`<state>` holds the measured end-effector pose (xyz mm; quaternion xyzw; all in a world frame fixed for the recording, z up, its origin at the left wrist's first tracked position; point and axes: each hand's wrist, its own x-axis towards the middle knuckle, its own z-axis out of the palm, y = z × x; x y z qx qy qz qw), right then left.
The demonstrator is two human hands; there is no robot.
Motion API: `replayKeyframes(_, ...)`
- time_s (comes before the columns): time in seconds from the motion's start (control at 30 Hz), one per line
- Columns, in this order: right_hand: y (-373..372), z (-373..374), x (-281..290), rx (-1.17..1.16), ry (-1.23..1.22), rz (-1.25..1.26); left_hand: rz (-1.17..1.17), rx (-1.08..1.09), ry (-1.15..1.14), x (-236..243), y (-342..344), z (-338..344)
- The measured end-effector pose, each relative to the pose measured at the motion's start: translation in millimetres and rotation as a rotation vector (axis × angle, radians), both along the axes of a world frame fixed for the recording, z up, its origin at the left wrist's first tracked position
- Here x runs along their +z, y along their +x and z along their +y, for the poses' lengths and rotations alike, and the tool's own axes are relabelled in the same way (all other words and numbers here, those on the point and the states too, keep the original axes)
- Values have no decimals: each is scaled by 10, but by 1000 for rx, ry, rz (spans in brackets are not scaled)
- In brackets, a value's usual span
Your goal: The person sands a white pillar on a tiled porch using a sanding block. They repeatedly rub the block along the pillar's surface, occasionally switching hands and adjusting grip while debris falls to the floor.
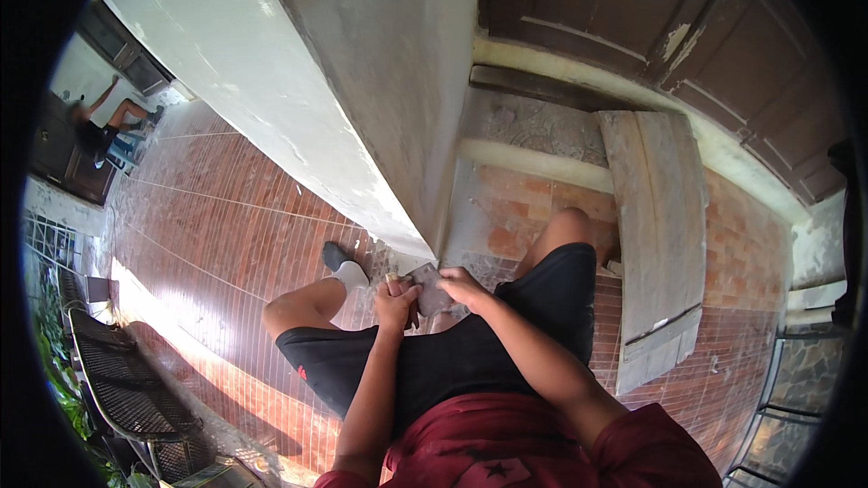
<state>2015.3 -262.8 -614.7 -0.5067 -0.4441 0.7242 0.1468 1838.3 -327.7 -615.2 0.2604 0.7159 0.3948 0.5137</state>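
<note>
I sit facing the edge of a white, flaking wall (334,169), both hands low between my knees. My left hand (394,305) is closed on a narrow brownish object (395,285), too small to make out clearly. My right hand (459,287) pinches a grey, squarish sheet (419,286), which lies against my left hand's fingers. The undersides of both held things are hidden.
A wooden plank (660,235) lies slanted from a low step (533,131) at my right, below brown doors (588,4). Black woven chairs (122,384) stand at the lower left. Another person (99,136) sits at the far upper left, one arm raised.
</note>
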Motion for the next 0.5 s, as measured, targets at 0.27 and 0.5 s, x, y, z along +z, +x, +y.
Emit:
replayKeyframes(0.27, -74, -106, -122, -41, 315, -9, 182, -37, 107, -3, 89, 0)
replayKeyframes(0.5, -35, -48, 32, 9, -66, 92, 336, -23, 132, 88, 126, -19)
